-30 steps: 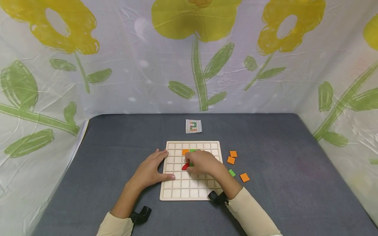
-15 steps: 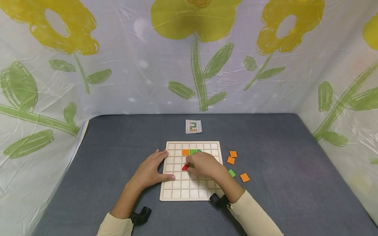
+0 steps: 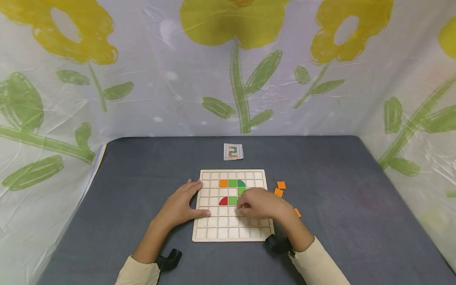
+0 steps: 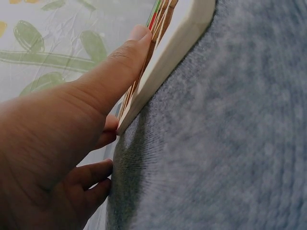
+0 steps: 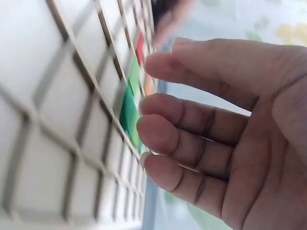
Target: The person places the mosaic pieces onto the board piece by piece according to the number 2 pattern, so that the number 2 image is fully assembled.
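A pale wooden grid board (image 3: pixel 213 233) lies on the table. My left hand (image 3: pixel 181 204) rests at its left side, the thumb on the rim and the fingertips along the edge near the far corner. My right hand (image 3: pixel 263 202) hovers over the board's right half, fingers loosely bent, with nothing between thumb and fingers in the right wrist view. In the grid sit an orange square tile (image 3: pixel 223 183), several green square tiles (image 3: pixel 232 200), a dark green quarter-round tile (image 3: pixel 241 183) and a red quarter-round tile (image 3: pixel 223 201). Another dark green tile (image 5: pixel 128 112) shows close to my right fingertips.
Loose orange tiles (image 3: pixel 281 185) lie right of the board, one partly behind my right wrist. A small printed pattern card (image 3: pixel 233 151) lies beyond the board. Dark cloth (image 3: pixel 160 162) covers the table, and a flower-printed curtain (image 3: pixel 171 79) stands behind it.
My right hand has drawn back to the right and apart from the middle tiles, uncovering green tiles in the grid. It now covers the loose green tile. My left hand stays put.
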A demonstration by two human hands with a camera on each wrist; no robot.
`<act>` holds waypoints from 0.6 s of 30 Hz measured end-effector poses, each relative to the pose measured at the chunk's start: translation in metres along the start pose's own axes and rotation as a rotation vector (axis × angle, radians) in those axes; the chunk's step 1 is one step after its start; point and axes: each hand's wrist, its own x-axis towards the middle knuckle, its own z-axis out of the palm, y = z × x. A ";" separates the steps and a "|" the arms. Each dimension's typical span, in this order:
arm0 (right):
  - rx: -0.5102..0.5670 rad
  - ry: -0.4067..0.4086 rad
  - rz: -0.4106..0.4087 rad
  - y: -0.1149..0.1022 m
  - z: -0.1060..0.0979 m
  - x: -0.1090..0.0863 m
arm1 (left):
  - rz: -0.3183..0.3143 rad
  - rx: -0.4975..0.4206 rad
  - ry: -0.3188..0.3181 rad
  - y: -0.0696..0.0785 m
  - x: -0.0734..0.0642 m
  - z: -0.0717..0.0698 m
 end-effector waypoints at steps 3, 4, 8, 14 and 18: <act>-0.035 0.076 0.077 0.010 -0.012 -0.012 | 0.001 0.006 -0.006 0.000 0.001 0.000; -0.049 0.086 0.136 0.013 -0.016 -0.017 | -0.001 0.007 -0.007 0.000 0.001 0.000; -0.047 0.025 0.440 0.024 -0.026 -0.035 | -0.004 0.009 -0.006 0.001 0.001 -0.001; 0.037 -0.094 0.696 0.037 -0.028 -0.043 | -0.001 0.005 -0.004 0.001 0.000 -0.001; 0.004 -0.108 0.688 0.043 -0.024 -0.041 | 0.002 -0.002 -0.006 0.001 0.000 0.000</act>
